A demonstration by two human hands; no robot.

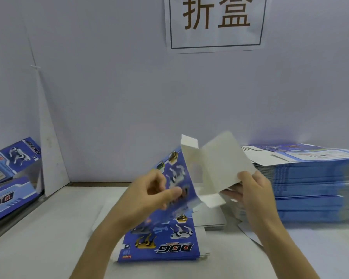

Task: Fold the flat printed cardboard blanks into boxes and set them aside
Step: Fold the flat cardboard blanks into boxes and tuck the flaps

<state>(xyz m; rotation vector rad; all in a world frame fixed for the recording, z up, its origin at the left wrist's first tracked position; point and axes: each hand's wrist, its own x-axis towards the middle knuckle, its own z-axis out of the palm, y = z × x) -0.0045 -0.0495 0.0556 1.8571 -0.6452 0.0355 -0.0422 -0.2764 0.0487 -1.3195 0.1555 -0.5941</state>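
While half-open, blank [181, 174] in clamped grip of left hand [155, 191] and right hand [249, 191].

The single view comes from a wide-angle camera on the person's head, looking forward and slightly down across the table [48, 238] toward the wall [109, 97] close behind it. Both forearms rise from the bottom edge, and the left hand [149, 194] and right hand [250, 190] sit near the lens just below the middle, gripping the blank [179, 168]. The wide field also takes in the sign [216, 23] at the top, the stack [310, 184] at the right and boxes [10, 158] at the left edge.
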